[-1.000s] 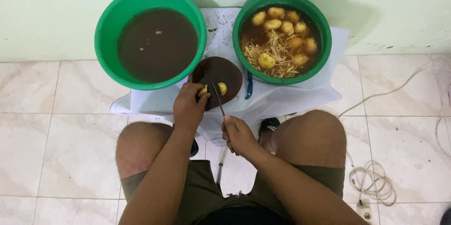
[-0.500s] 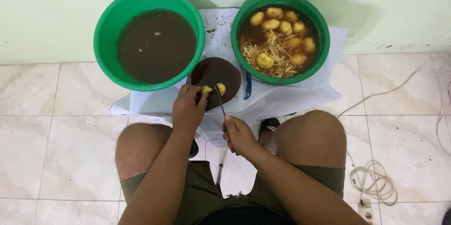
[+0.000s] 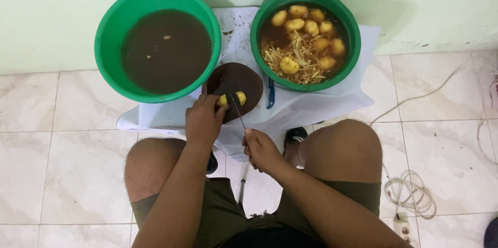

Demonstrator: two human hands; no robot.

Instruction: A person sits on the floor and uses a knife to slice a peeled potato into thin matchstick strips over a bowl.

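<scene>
Two green basins stand against the pale green wall (image 3: 52, 15) on a white sheet (image 3: 311, 105). The left basin (image 3: 111, 30) holds murky brown water; the right basin (image 3: 353, 46) holds peeled potatoes (image 3: 289, 65) and yellow strips in brown water. A blue peeler (image 3: 270, 94) lies beside it. A white cable (image 3: 410, 196) coils on the tiled floor (image 3: 62, 139).

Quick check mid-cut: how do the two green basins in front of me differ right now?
The left basin holds only dark brown liquid with a few small floating bits; the right basin holds brown liquid crowded with peeled yellow potatoes and pale cut strips. The left basin looks a little wider than the right basin. Both are round, green, and stand against the wall behind the dark round cutting board.
</scene>
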